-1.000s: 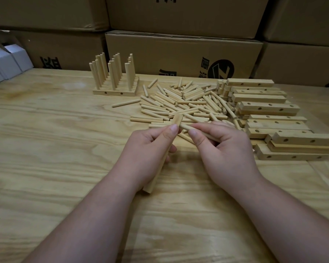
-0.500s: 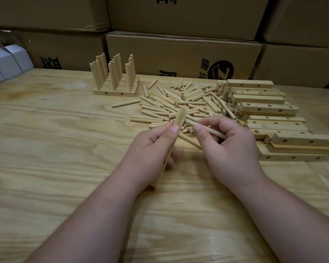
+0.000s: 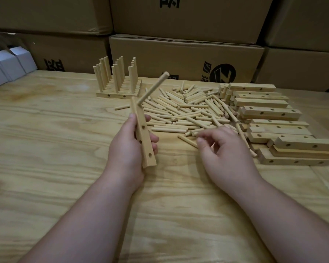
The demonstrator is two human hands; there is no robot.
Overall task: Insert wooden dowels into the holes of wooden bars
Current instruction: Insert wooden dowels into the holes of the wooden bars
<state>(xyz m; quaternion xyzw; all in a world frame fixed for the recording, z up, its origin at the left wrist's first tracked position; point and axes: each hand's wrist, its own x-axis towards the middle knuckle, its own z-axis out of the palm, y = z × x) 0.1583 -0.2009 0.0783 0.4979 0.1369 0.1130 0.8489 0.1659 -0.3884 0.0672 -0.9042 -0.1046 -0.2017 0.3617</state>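
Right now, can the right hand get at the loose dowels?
Probably yes. The right hand hovers open and holds nothing, at the near edge of the loose dowels, with nothing between them. The left hand grips the bar, off to the side.

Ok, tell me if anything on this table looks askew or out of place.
Nothing looks damaged. The dowel in the bar that the left hand holds juts out at a slant only because the bar is tilted. One stray dowel lies left of the loose pile.

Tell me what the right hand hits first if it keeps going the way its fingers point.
Probably the loose dowels just beyond the right hand, nearest one first; depth is unclear.
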